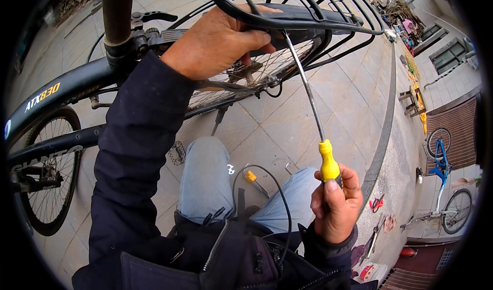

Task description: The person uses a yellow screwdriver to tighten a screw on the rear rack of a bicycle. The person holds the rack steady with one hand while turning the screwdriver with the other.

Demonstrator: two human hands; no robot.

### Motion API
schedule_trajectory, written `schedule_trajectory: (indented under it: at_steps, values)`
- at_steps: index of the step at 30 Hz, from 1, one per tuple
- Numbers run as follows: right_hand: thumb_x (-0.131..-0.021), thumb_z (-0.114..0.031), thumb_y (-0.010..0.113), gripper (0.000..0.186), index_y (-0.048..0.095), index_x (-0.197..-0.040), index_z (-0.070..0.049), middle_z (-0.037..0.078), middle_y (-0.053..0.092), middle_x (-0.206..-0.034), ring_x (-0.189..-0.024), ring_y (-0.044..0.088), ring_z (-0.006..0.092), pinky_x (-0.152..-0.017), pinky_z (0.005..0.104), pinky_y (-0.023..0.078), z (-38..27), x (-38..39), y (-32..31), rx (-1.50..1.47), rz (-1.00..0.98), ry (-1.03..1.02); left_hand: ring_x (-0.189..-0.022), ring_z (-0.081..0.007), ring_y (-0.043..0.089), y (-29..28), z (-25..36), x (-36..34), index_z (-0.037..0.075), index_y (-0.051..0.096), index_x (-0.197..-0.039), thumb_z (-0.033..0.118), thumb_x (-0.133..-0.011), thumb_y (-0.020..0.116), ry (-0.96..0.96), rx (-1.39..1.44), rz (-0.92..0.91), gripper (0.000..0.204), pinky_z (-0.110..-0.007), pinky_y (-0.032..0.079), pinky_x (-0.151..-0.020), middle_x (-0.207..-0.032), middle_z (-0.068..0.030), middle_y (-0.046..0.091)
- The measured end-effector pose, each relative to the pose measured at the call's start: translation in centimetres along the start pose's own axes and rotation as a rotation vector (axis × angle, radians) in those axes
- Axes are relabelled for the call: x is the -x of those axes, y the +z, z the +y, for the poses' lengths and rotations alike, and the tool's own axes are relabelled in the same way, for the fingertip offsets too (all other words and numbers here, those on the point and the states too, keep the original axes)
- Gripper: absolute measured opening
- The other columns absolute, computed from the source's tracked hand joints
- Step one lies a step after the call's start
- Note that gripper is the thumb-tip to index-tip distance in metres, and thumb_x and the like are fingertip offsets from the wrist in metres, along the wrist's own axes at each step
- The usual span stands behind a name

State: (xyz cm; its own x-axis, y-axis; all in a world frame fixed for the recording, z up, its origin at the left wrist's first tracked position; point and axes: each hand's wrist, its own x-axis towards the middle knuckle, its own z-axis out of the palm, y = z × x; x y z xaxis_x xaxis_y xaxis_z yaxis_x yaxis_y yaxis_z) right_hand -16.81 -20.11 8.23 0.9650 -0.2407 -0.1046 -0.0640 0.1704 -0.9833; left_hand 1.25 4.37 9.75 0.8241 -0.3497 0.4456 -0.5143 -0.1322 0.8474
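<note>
My left hand (223, 43) grips the black mudguard (326, 20) under the tubular rear rack (354, 30) of a black bicycle (67, 86), with fingers curled at its lower edge. My right hand (334, 202) is closed round the yellow handle of a long screwdriver (311, 97). The blade runs up to the mudguard's underside just right of my left fingertips; its exact tip is hard to make out. Below the rack the spoked rear wheel (277, 70) is partly hidden by my left hand and arm.
An orange-handled tool (250, 177) lies on paving between my knees. To the right lie red-handled pliers (376, 204), long metal tools (375, 235) and a white bucket (372, 273). A blue bicycle (440, 172), wooden stool (412, 99) and piled clutter (398, 20) stand farther right.
</note>
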Motion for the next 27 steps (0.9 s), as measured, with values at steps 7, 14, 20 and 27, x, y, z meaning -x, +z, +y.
schedule_trajectory:
  at_steps: [7,14,20,27]
  values:
    - [-0.084,-0.011,0.061,0.034,0.052,-0.113,0.004,0.015,0.06,-0.084,-0.052,0.053,0.0119,-0.04,0.0199,0.033,0.1,-0.2,-0.4,0.062,0.002,0.013,-0.089,-0.0151,0.064,0.2,0.1,0.1,0.008,0.05,-0.128,0.006,-0.09,0.052,0.002,0.017,0.021,0.038,-0.021,0.05,-0.058,-0.102,-0.0101,0.064]
    - [-0.095,-0.038,0.042,0.047,0.048,-0.117,0.003,0.01,0.055,-0.077,-0.043,0.04,0.0087,-0.04,0.0215,0.033,-0.9,-1.1,-2.1,-0.383,-0.322,0.509,-0.089,-0.0151,0.064,0.1,0.0,0.1,0.008,0.05,-0.128,0.006,-0.09,0.052,0.011,0.01,0.017,0.038,-0.021,0.051,-0.058,-0.103,-0.0101,0.064]
    - [-0.092,-0.032,0.049,0.044,0.039,-0.126,-0.005,0.011,0.049,-0.082,-0.046,0.038,0.008,-0.039,0.0208,0.031,-1.0,-1.2,-1.9,-0.753,-0.394,0.606,-0.09,-0.0147,0.064,0.1,0.0,0.1,0.007,0.051,-0.128,0.006,-0.09,0.052,0.0,0.02,0.012,0.037,-0.021,0.05,-0.058,-0.103,-0.0098,0.064]
    - [-0.076,-0.004,0.06,0.044,0.043,-0.116,-0.005,0.015,0.05,-0.087,-0.048,0.043,0.0101,-0.036,0.0206,0.032,-1.5,-1.1,-1.0,-0.408,-0.295,0.445,-0.09,-0.0145,0.064,0.1,0.1,0.1,0.007,0.05,-0.128,0.006,-0.09,0.052,-0.015,0.02,0.011,0.038,-0.021,0.05,-0.058,-0.104,-0.0095,0.064]
